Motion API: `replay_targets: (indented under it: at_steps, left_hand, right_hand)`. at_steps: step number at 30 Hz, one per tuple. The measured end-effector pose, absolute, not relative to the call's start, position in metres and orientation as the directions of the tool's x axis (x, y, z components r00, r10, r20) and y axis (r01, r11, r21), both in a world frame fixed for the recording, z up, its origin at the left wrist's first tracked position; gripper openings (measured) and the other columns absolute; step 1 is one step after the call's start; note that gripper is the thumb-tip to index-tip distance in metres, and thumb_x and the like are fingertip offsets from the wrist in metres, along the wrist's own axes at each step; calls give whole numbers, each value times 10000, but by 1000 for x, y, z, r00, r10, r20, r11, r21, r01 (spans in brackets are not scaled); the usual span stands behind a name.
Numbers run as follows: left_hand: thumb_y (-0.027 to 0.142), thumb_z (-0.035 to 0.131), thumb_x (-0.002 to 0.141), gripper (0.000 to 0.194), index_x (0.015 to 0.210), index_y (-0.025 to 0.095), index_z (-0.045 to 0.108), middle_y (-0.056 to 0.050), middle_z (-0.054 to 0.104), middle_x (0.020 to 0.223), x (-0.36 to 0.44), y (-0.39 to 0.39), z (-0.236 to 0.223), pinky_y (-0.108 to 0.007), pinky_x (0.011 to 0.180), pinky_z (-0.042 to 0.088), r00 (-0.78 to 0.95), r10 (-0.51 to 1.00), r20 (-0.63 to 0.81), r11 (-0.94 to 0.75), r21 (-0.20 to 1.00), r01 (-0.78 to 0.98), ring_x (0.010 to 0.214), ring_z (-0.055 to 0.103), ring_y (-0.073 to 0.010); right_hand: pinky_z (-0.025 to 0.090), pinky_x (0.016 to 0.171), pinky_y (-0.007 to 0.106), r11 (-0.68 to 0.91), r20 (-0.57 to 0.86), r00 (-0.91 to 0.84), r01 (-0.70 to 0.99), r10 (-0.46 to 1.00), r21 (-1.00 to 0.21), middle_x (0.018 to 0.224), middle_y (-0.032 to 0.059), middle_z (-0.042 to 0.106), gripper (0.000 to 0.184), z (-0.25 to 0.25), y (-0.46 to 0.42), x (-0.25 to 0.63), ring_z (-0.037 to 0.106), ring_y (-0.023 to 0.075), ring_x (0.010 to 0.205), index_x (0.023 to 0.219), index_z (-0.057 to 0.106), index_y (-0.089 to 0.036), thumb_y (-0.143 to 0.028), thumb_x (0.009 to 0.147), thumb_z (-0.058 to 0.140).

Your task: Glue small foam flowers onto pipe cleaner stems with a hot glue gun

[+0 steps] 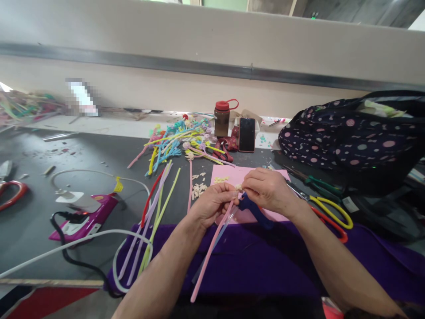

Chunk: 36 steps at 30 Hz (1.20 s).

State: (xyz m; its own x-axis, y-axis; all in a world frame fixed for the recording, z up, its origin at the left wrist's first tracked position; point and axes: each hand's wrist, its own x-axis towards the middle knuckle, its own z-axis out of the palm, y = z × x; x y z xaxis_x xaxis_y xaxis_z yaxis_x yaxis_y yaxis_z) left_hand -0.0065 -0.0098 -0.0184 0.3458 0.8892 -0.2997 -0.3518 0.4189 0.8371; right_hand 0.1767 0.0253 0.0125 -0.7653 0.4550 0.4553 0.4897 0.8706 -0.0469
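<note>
My left hand is closed around a long pink fuzzy stem, like a pipe cleaner, whose lower end slants down toward me. At the stem's upper end, small cream pieces show between my two hands. My right hand is closed in a pinch at these cream pieces, its fingertips partly hidden. Below the hands is a dark blue object, partly covered, on a pink sheet. Cut cream bits lie left of the sheet.
Loose coloured stems and a heap of worked stems lie left of centre. A magenta power strip trails cords. Behind stand a bottle and phone. Scissors and a patterned bag are at right.
</note>
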Motion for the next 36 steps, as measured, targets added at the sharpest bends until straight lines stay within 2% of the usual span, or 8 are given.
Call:
replay_targets:
  at_steps: [11, 19, 26, 32, 36]
  left_hand:
    - [212, 681, 657, 167, 675, 134, 535, -1, 599, 552, -9, -10, -19, -132, 344, 249, 376, 886, -270, 406, 843, -353, 360, 426, -30]
    - [210, 679, 666, 167, 679, 131, 533, 9, 591, 544, -9, -9, -19, -130, 330, 211, 394, 883, -255, 408, 832, -376, 326, 358, -7]
    - [196, 687, 648, 167, 674, 130, 536, 12, 591, 537, -9, -10, -17, -125, 330, 222, 374, 886, -273, 419, 817, -396, 334, 375, -12]
    - [179, 679, 655, 147, 672, 128, 542, 13, 587, 530, -10, -9, -16, -124, 341, 250, 360, 892, -273, 413, 816, -404, 350, 419, -24]
    - [199, 686, 659, 166, 664, 131, 535, 10, 592, 543, -10, -8, -16, -132, 359, 281, 364, 900, -239, 388, 820, -421, 368, 442, -31]
  right_hand:
    - [396, 706, 278, 864, 448, -764, 502, 465, -41, 816, 58, 629, 139, 12, 25, 177, 540, 164, 808, 796, 625, -162, -139, 820, 490]
    - [399, 697, 268, 867, 491, -750, 497, 443, -23, 818, 59, 635, 150, 12, 26, 177, 551, 163, 815, 797, 635, -169, -137, 827, 492]
    - [402, 691, 267, 871, 513, -743, 491, 430, -18, 822, 52, 644, 150, 11, 26, 178, 563, 160, 807, 804, 639, -179, -131, 815, 497]
    - [421, 665, 267, 862, 565, -692, 501, 449, -72, 875, 58, 652, 183, 13, 24, 177, 585, 160, 786, 875, 646, -171, -115, 783, 499]
    - [446, 673, 265, 854, 632, -608, 489, 480, -178, 912, 64, 652, 216, 14, 23, 177, 594, 155, 785, 929, 642, -169, -119, 761, 517]
